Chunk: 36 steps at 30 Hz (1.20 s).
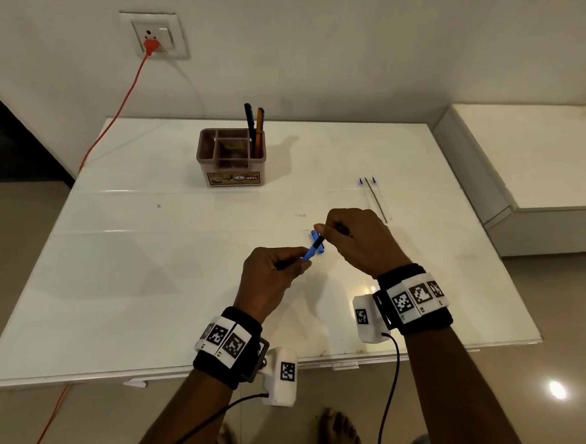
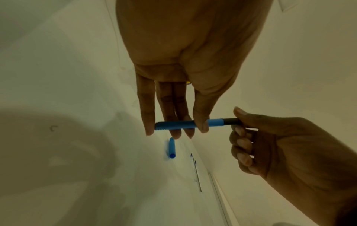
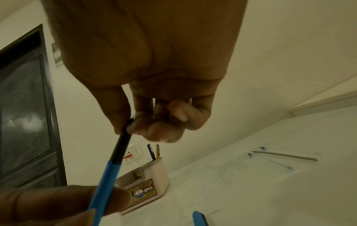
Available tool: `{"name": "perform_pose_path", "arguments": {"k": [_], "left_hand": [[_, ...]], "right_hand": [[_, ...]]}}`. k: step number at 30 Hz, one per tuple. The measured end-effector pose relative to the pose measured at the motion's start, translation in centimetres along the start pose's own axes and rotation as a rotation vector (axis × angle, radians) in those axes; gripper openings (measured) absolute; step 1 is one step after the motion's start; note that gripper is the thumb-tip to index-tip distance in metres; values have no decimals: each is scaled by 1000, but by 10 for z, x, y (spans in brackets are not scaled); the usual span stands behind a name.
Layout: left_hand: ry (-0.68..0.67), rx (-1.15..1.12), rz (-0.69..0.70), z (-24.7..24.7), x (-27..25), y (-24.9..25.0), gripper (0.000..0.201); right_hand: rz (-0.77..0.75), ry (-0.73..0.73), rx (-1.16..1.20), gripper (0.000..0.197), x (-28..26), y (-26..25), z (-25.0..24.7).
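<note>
Glossy table under pen (wall socket behind).

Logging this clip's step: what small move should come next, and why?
Probably the right hand twists the black tip section against the blue barrel, which the left hand grips; the cap lies off and refills wait on the table.

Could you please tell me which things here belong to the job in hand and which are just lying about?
In the job: blue pen, left hand gripping its barrel, right hand pinching its black end; blue cap on the table; probably the pen refills nearby.
Lying about: pen holder with two pens; orange plug in the wall socket.
</note>
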<state>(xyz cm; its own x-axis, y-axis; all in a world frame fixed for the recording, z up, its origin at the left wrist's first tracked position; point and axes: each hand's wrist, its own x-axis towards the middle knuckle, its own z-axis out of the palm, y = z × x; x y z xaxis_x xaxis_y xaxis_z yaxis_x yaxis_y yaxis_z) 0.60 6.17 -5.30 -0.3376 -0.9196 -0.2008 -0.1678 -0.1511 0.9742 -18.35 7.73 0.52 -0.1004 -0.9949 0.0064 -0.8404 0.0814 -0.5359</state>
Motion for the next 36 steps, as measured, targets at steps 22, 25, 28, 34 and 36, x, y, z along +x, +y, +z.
{"name": "perform_pose_path", "arguments": {"k": [22,25,28,34,36], "left_hand": [[147,-8,-100,-10,2,6,19],[148,-24,-110,-12,2,7,20],[138,-35,-117,-11,3,9,22],[125,-18,-114,-14,3,8,23],[99,-12,-121,-14,2,7,23]], "right_hand": [[419,51,216,37,38,10,22],[521,-131,0,50,59,7,38],[531,-204,-171,62,68,5,46],[565,-92,179,21,67,3,40],[515,97,541,12,55,1,29]]}}
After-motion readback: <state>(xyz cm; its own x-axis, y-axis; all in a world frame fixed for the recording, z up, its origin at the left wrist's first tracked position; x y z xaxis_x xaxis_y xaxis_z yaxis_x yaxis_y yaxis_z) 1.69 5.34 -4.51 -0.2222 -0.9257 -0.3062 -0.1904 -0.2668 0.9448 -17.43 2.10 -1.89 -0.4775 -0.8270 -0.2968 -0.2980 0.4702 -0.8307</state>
